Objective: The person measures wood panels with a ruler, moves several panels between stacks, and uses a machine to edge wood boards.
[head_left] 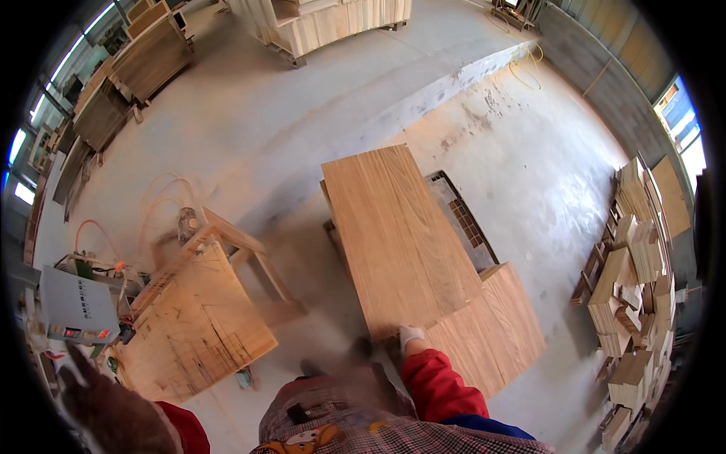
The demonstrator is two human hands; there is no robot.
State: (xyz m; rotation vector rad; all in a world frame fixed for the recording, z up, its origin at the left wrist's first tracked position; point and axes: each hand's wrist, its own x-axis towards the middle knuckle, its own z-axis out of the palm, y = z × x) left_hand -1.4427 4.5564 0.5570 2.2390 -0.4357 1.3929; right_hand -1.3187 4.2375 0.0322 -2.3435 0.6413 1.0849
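Note:
My right hand [411, 337], in a pale glove, is closed on the near edge of a brown wood-grain panel [401, 242]. That panel lies at an angle over a second wood-grain panel [495, 325], which shows below it and to the right. My left hand [94, 393] is at the lower left, dark and blurred, with fingers stretched apart and nothing visible in them. Close to its fingertips stands a grey control box [78, 305] with small red displays. A wooden workbench [200, 325] with a scratched, stained top is to the right of the box.
A dark-framed pallet [470, 223] shows under the panels. Orange hose [94, 223] loops by the bench. Stacked boards [614, 299] line the right side. A loaded wood stack [340, 26] stands at the back, with more stacks [151, 57] at the far left. A low floor step [431, 98] crosses behind.

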